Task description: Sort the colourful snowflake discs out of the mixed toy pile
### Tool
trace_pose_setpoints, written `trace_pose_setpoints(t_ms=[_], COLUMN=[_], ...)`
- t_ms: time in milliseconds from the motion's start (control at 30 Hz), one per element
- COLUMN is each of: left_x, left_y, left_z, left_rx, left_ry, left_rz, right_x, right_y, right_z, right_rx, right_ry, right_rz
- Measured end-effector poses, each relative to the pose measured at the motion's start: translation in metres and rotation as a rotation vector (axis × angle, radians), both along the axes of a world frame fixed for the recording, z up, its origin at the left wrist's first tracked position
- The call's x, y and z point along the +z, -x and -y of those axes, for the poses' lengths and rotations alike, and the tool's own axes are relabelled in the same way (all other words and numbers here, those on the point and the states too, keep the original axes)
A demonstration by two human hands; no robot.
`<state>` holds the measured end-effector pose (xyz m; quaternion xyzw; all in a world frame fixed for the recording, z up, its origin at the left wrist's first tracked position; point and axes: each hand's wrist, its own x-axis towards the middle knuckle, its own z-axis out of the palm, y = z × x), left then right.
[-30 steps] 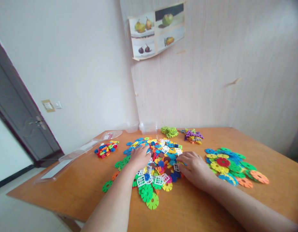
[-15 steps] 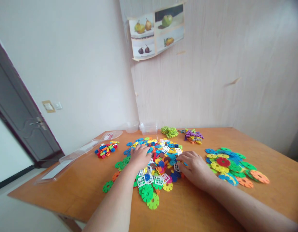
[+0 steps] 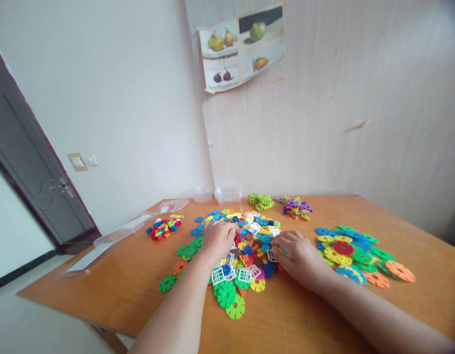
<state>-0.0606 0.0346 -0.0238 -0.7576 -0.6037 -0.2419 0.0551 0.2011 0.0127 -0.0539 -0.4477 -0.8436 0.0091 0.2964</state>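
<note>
A large mixed pile of colourful plastic building pieces lies mid-table: notched discs, small bricks and white window-like grids. My left hand (image 3: pixel 218 238) rests over the pile's left part, fingers loosely bent and fingertips partly hidden; I see nothing held in it. On the pile's right edge lies my right hand (image 3: pixel 299 258), its fingers loosely apart, next to a white grid (image 3: pixel 271 256) and some blue pieces. Nearer to me are more white grids (image 3: pixel 244 275), a green disc (image 3: pixel 226 294) and a yellow-green disc (image 3: pixel 235 307).
Right of my hands is a heap of bigger discs (image 3: pixel 341 247). Small bricks (image 3: pixel 163 227) form a cluster at left, beside clear plastic lids (image 3: pixel 113 241). Green pieces (image 3: pixel 260 201), purple pieces (image 3: pixel 294 205) and a clear container (image 3: pixel 228 196) stand at the table's back, by the wall.
My left hand has shifted slightly right over the pile, its fingers now less spread. The right hand stays almost in place. The whole view has moved a little.
</note>
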Motion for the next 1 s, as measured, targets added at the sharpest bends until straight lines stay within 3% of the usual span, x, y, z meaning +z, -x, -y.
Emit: trace_pose_setpoints(t_ms=[200,600,700,833,1000], left_x=[0.003,-0.006,-0.002,0.004,0.007], left_y=[-0.011,-0.048,-0.05,-0.049,-0.036], left_z=[0.004,0.025,0.03,0.033,0.022], left_rx=[-0.243,-0.513,-0.537,-0.511,-0.394], left_ry=[0.004,0.49,0.546,0.474,0.337], left_rz=[0.317,0.872,0.923,0.852,0.853], right_x=[0.004,0.025,0.029,0.031,0.04], right_y=[0.003,0.017,0.019,0.012,-0.019], right_z=[0.004,0.027,0.03,0.026,0.013], right_rx=[-0.025,0.095,0.062,0.008,-0.216], right_ry=[-0.019,-0.033,-0.042,-0.039,0.034], right_rz=[-0.017,-0.011,0.022,0.072,0.114])
